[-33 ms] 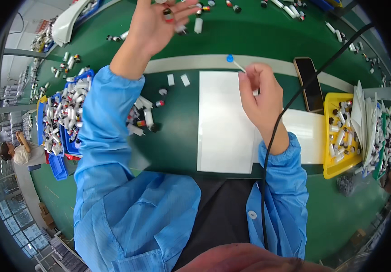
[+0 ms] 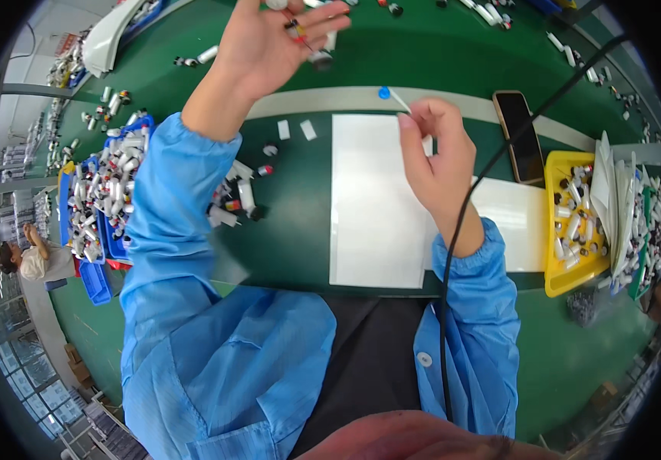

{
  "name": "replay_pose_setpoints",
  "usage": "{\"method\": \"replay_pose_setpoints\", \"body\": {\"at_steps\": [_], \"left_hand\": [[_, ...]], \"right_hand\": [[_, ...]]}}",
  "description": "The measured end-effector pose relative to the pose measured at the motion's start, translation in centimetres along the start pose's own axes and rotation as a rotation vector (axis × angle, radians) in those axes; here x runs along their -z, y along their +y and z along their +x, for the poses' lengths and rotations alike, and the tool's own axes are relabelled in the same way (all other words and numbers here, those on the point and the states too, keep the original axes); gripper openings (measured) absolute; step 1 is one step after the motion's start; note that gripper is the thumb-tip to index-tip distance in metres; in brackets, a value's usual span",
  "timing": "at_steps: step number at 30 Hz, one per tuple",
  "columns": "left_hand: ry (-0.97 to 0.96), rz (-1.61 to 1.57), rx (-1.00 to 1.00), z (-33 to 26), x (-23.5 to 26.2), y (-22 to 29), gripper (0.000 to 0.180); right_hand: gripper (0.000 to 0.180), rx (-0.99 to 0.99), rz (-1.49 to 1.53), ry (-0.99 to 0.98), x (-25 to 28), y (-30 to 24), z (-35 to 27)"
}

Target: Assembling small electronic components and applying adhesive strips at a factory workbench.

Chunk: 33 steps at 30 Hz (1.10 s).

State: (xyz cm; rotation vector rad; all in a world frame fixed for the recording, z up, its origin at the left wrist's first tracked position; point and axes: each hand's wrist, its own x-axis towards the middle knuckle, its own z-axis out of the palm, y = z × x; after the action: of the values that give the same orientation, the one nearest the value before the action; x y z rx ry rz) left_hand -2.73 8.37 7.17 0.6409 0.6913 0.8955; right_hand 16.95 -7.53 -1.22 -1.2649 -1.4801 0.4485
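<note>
My left hand [image 2: 258, 57] is raised at the far left of the bench, palm up with the fingers stretched apart. Across its fingers lies a small red-and-black part [image 2: 294, 29]; a whitish round piece [image 2: 277, 4] sits by the thumb at the frame's top edge. Just below the fingertips is a blurred grey piece [image 2: 320, 60]. My right hand [image 2: 442, 146], above a white sheet [image 2: 376, 207], pinches a thin white stick [image 2: 398, 100] with a blue round tip [image 2: 384, 93] between thumb and forefinger. Its other fingers are curled, and what they may hold is hidden.
Beside my left sleeve stand blue bins [image 2: 102, 222] heaped with white cylinders; loose cylinders [image 2: 246, 195] and two white tabs [image 2: 309, 129] lie nearby. A phone [image 2: 520, 138] and a yellow tray [image 2: 576, 282] are at right. A black cable [image 2: 499, 153] crosses the view. Another person [image 2: 35, 257] is far left.
The red-and-black part on my left fingers has turned, and the blurred piece below them has shifted right and down. My right hand keeps its pinch on the stick. The whole view has shifted slightly.
</note>
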Motion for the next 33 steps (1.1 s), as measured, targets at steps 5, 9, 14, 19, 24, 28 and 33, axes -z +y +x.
{"method": "replay_pose_setpoints", "body": {"at_steps": [5,9,14,19,24,28,33], "left_hand": [[-0.295,-0.160,0.317,-3.0,-0.7,-5.1,0.042],[-0.406,-0.206,0.299,-4.2,-1.5,-7.8,0.044],[-0.276,0.296,-0.008,-5.9,-3.0,-9.5,0.039],[-0.287,0.432,-0.157,-4.8,-0.6,-10.7,0.040],[-0.319,0.363,-0.219,-4.4,0.0,-11.4,0.048],[-0.395,0.387,-0.263,-3.5,0.9,-11.6,0.055],[-0.410,0.347,-0.270,-2.5,1.2,-11.9,0.038]], "right_hand": [[0.044,0.186,0.177,0.154,-2.1,-1.6,0.3],[0.046,0.191,0.098,0.183,-2.0,0.6,-0.3],[0.040,0.192,0.172,0.231,-1.5,0.7,-0.2],[0.039,0.185,0.045,0.222,-1.5,0.6,-0.7],[0.043,0.318,-0.092,0.223,-1.6,1.0,-0.4],[0.045,0.380,-0.141,0.197,-1.7,1.7,-0.3],[0.042,0.209,0.092,0.162,-2.1,1.4,-0.2]]}}
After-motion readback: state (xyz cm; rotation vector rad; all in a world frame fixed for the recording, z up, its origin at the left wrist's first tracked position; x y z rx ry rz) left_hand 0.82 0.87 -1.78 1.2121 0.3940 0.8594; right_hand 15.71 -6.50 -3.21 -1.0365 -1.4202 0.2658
